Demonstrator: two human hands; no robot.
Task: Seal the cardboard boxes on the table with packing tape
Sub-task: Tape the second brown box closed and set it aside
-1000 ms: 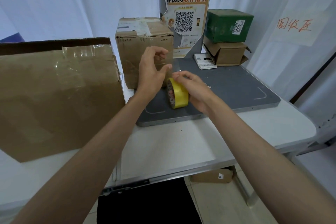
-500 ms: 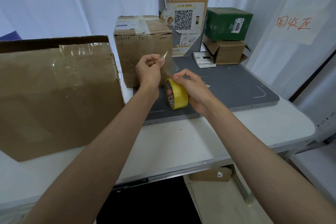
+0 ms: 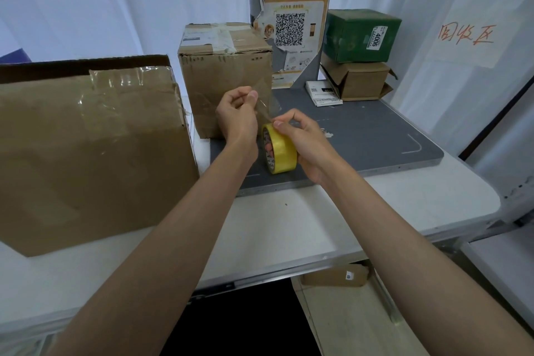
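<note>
Nearest, above the grey mat (image 3: pixel 375 136) on the white table (image 3: pixel 289 228): right hand (image 3: pixel 306 136) curled round the yellow tape roll (image 3: pixel 281 153), thumb on its rim. Just left, left hand (image 3: pixel 237 113) pinching the peeled clear tape end (image 3: pixel 270 104). Probably light, limp and sticky, prone to folding onto itself; best held by the very tip, kept taut. Left, large cardboard box (image 3: pixel 86 153), top open, contents unseen. Behind the hands, small cardboard box (image 3: pixel 225 78), flaps shut and already taped. Farther right, green box (image 3: pixel 361 35) stacked on a half-open brown carton (image 3: pixel 361 81).
</note>
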